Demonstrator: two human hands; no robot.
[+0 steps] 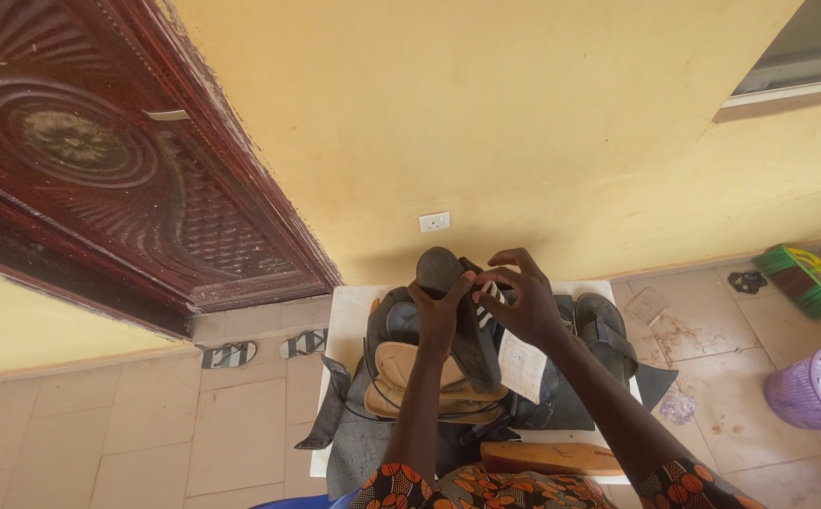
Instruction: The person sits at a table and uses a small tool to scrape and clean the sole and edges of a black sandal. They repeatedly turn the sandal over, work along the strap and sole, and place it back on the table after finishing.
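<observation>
A dark sandal (462, 306) with a grey sole is held upright over a small white table (346, 311). My left hand (437, 306) grips it around the middle from the left. My right hand (522, 297) pinches its white striped straps near the top with the fingertips. Under the raised sandal lie a tan sandal (401, 372), another dark sandal (604, 330) at the right, dark cloth and a slip of white paper (524, 366).
A carved dark wooden door (109, 160) stands at the left, with a pair of striped slippers (260, 349) on the tiled floor beside it. A wooden block (547, 459) lies at the table's near edge. A purple basket (820, 386) and a green brush (800, 273) sit at the right.
</observation>
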